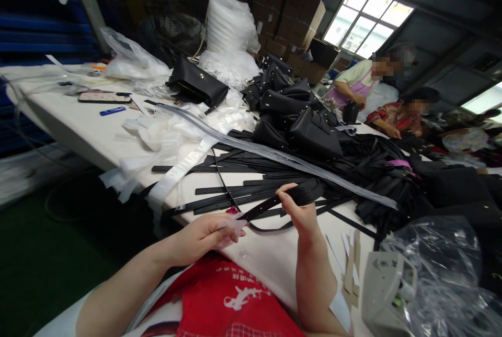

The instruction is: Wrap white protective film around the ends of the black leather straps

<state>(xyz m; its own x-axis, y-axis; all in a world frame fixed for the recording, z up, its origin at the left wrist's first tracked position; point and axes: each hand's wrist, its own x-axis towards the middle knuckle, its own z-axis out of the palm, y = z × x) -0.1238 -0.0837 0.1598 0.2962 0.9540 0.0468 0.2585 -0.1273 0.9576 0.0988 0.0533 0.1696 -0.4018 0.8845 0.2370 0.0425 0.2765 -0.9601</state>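
Between left fingers [221, 236] and right fingers [289, 203], both clasping it, a flat black strap [262, 208]

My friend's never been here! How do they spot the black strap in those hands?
Find the white table, then the red apron at its near edge. Just beyond the apron, the left hand and right hand hold a black strap between them. Other black straps lie on the table; this one is lifted in both hands.
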